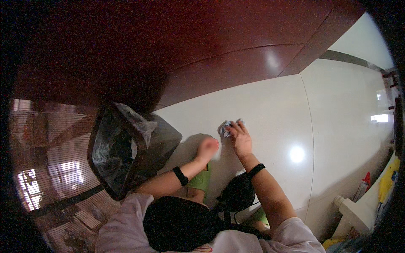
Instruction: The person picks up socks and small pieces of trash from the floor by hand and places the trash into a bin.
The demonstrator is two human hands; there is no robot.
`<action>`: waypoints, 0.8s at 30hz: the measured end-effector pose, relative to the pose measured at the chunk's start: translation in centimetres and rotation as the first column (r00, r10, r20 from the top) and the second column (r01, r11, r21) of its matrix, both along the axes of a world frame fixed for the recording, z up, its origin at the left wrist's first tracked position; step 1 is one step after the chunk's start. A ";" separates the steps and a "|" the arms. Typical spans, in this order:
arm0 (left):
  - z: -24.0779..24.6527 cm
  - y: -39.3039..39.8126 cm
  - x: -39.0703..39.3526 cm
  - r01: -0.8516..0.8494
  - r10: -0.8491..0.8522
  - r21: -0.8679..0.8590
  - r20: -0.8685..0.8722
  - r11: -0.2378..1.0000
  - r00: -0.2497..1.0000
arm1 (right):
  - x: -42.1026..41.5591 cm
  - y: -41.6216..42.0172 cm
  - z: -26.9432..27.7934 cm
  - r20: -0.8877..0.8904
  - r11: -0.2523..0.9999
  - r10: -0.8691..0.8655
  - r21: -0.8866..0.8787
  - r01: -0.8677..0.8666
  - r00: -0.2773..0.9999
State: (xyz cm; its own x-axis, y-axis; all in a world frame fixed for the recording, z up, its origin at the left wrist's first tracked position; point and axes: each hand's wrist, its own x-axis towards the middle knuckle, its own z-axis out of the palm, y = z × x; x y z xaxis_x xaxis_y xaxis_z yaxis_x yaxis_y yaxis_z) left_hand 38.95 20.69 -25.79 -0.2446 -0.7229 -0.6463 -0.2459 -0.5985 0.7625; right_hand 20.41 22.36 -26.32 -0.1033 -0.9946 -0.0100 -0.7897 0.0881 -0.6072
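Note:
My right hand (241,139) presses its fingers on a crumpled cloth (226,129), patterned dark and white, low over the pale tiled floor (269,107). Part of the cloth sticks out beyond the fingertips. To its left, my left hand (208,147) is blurred, its fingers curled in; nothing shows clearly in it, and the blur hides whether it is fully closed. It touches nothing that I can make out. Both wrists wear black bands.
At the left, a dark waste bin (159,139) has a clear plastic liner. Dark red cabinet panels (234,64) run along the far side. A black bag or pouch (237,191) hangs near my green footwear (200,182). Toward the lower right are a white plastic piece (354,212) and a red-tipped tube (362,186).

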 end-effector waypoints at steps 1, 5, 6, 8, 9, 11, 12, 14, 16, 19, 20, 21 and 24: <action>-0.2 -0.2 0.1 0.011 -0.012 -0.035 -0.020 0.999 1.000 | -0.4 0.0 -0.1 -0.023 0.996 0.087 -0.032 -0.088 0.996; 0.2 -0.2 -1.0 -0.104 0.102 -0.044 -0.040 0.994 0.994 | -4.8 2.2 -0.5 -0.095 0.924 0.365 -0.088 -0.373 0.926; -0.4 0.1 -0.9 -0.101 0.100 -0.025 -0.036 0.995 0.994 | -5.9 2.9 -0.3 -0.090 0.908 0.399 -0.099 -0.407 0.913; -2.3 0.4 0.0 -0.100 0.100 0.001 -0.025 0.995 0.995 | -7.6 3.9 0.0 -0.085 0.884 0.445 -0.114 -0.453 0.891; -2.0 0.5 -0.4 -0.079 0.079 -0.001 -0.016 0.997 0.997 | -8.2 4.7 0.2 -0.083 0.888 0.439 -0.110 -0.446 0.895; -1.3 0.9 -1.1 -0.040 0.040 -0.006 0.003 0.999 0.999 | -8.8 6.1 0.6 -0.078 0.894 0.429 -0.103 -0.435 0.900; -0.3 0.8 -1.8 0.013 -0.008 -0.087 0.053 0.996 0.999 | -8.9 6.5 1.2 -0.073 0.897 0.432 -0.070 -0.436 0.899; 1.4 0.9 -2.8 0.124 -0.085 -0.235 0.168 0.964 0.982 | -8.2 6.9 2.6 -0.013 0.931 0.355 -0.082 -0.355 0.935; 1.5 0.6 -2.7 0.176 -0.118 -0.272 0.216 0.946 0.969 | -7.4 6.8 4.3 0.041 0.962 0.242 -0.140 -0.234 0.969; 0.5 0.3 -2.2 0.054 -0.038 -0.170 0.099 0.984 0.994 | -6.0 7.0 3.1 0.284 0.983 -0.143 -0.069 0.169 0.948; 0.1 0.3 -1.8 -0.016 0.019 -0.102 0.032 0.995 0.999 | -5.4 7.3 3.2 0.319 0.954 -0.243 -0.094 0.285 0.916; -0.1 0.5 -1.8 0.043 -0.030 -0.209 0.067 0.977 0.997 | -5.0 7.5 3.1 0.321 0.951 -0.259 -0.078 0.298 0.911; -0.3 1.0 -1.5 0.170 -0.116 -0.399 0.157 0.901 0.981 | -3.2 8.0 1.9 0.292 0.949 -0.271 -0.082 0.306 0.917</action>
